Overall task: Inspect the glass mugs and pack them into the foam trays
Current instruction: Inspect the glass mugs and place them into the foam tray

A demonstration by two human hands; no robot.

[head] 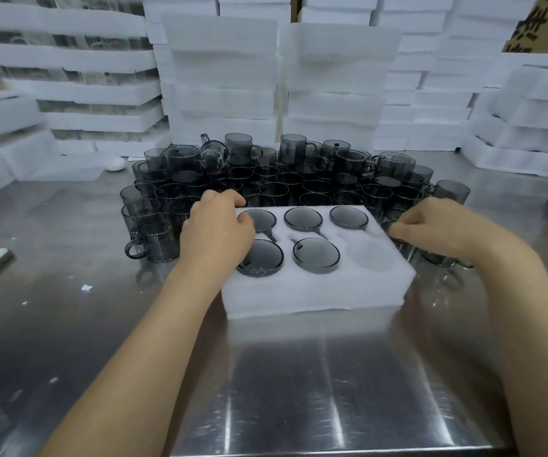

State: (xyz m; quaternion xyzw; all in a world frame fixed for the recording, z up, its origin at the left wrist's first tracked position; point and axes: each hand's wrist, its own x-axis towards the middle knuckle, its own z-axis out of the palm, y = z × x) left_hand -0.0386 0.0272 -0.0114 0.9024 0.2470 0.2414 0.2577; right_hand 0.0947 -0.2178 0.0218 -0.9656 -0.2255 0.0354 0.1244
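Observation:
A white foam tray point(318, 288) lies on the steel table in front of me. Five of its slots hold smoky grey glass mugs point(315, 253) bottom up; the front right slot point(369, 253) holds nothing. My left hand point(216, 230) rests on the tray's left end, its bent fingers touching the back left mug point(264, 218) and partly hiding the front left one. My right hand point(437, 225) is just right of the tray, its fingertips pinching the rim of a loose mug point(404, 247) standing there.
Several loose grey mugs point(299, 179) crowd the table behind and beside the tray, some stacked. Piles of white foam trays point(275, 77) wall off the back and both sides. A cardboard box point(543, 24) sits at top right. Bare steel table point(299, 390) lies near me.

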